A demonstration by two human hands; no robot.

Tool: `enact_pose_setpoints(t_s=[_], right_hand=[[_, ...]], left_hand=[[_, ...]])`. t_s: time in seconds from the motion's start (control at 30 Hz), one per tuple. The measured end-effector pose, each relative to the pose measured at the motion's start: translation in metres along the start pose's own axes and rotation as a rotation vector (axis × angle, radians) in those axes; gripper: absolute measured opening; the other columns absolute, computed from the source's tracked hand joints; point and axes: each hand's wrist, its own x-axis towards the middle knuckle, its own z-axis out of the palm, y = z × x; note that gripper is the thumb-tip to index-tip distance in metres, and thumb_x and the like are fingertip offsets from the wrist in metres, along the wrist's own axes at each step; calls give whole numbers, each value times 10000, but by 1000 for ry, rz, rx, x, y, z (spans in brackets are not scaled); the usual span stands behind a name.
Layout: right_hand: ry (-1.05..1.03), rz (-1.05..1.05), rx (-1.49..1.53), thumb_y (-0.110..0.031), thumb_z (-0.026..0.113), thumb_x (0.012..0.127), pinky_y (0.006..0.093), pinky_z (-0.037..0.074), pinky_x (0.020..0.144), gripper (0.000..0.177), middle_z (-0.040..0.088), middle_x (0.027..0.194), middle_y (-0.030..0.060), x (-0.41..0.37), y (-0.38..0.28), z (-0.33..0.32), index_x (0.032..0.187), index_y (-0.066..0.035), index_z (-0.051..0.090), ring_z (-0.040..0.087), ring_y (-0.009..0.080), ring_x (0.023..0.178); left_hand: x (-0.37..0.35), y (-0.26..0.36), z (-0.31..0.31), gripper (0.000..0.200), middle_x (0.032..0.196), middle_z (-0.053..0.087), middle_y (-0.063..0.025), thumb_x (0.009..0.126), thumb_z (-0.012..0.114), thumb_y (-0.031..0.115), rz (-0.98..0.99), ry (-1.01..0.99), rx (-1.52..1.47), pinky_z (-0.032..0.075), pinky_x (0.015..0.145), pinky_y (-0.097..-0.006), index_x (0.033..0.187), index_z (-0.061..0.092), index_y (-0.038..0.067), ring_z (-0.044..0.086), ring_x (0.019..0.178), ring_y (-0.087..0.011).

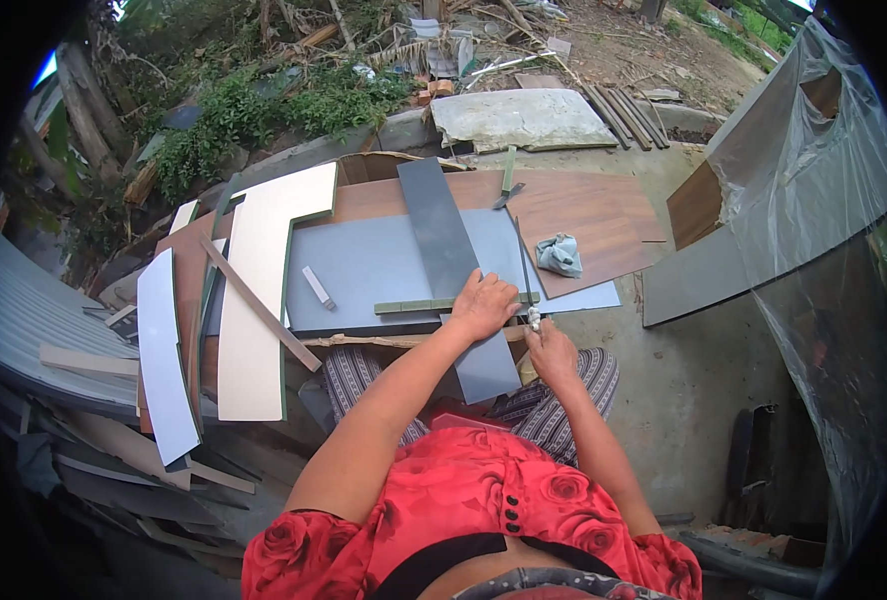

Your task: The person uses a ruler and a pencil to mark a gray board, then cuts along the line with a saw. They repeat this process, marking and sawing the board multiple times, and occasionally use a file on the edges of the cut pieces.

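A long dark grey board (442,225) lies slanted over the work surface, its near end between my knees. Across it runs a narrow green strip (414,306). My left hand (484,305) presses down over the strip and board, fingers curled and pointing right. Close beside it, my right hand (552,350) is closed round the white-wrapped handle (534,318) of a tool with a long, thin dark blade (524,255) pointing away from me. Beyond the blade tip lies a dark-bladed tool (510,193) near a short green strip (509,168).
A crumpled cloth (560,256) rests on the brown wood-grain board (604,225). A small pale block (319,288) lies on the blue-grey sheet (354,260). Cream cut panels (254,340) are at left. Clear plastic sheeting (834,290) hangs over large panels at right.
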Motion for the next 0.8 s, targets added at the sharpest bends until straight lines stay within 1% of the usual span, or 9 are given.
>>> enact_pose_setpoints(t_s=[0.07,0.1,0.2,0.33,0.4,0.57,0.7,0.73,0.8], right_hand=[[-3,3,-8,-359,475,885,537,444,718,361,621,781,261,0,2,0,924,-4,529,602,442,787],[4,12,-14,-360,474,886,540,443,711,363,620,771,260,0,1,1,924,-3,523,601,447,778],[38,3,-81,-354,479,884,542,443,690,353,617,746,259,-7,-4,3,924,-5,520,600,452,756],[33,-37,-95,-338,489,882,538,446,671,339,615,720,254,-14,2,4,941,-6,515,599,453,723],[20,6,-33,-347,501,885,542,422,638,321,594,703,260,-31,6,1,882,-26,496,580,458,718],[6,7,-3,-341,511,882,533,417,619,313,581,674,257,-92,30,2,850,-31,483,571,460,696],[8,30,12,-347,517,879,530,412,606,322,573,657,252,-98,33,3,832,-30,480,566,455,674],[11,30,15,-347,517,879,530,412,606,322,573,657,252,-95,33,2,832,-30,480,566,455,674],[-45,1,-44,-312,497,884,546,431,629,280,594,672,254,-83,31,2,910,-34,499,588,454,686]], left_hand=[[1,3,5,174,819,594,-38,806,603,280,29,10,-21,352,881,-389,846,581,113,527,886,-214],[2,2,6,176,791,597,-39,804,606,281,35,36,-11,356,862,-382,838,584,110,534,869,-218],[6,1,8,181,778,603,-46,804,606,286,-34,19,-22,359,839,-374,834,588,109,540,853,-223],[7,0,6,182,774,608,-54,806,606,287,-41,15,-26,359,820,-367,825,592,107,545,844,-224],[7,0,10,185,780,611,-55,811,601,287,-41,33,-23,357,825,-366,817,591,103,544,852,-220],[9,2,8,187,784,613,-54,818,592,287,-74,0,-16,358,827,-364,817,589,100,541,860,-219],[9,2,9,196,777,612,-65,824,582,291,-77,-6,-27,357,831,-365,823,588,95,540,856,-225],[9,1,10,196,777,612,-65,824,582,291,-74,-6,-25,357,831,-365,823,588,95,540,856,-225],[11,-2,12,203,773,608,-76,827,577,291,-101,51,0,359,830,-363,828,589,89,540,853,-232]])
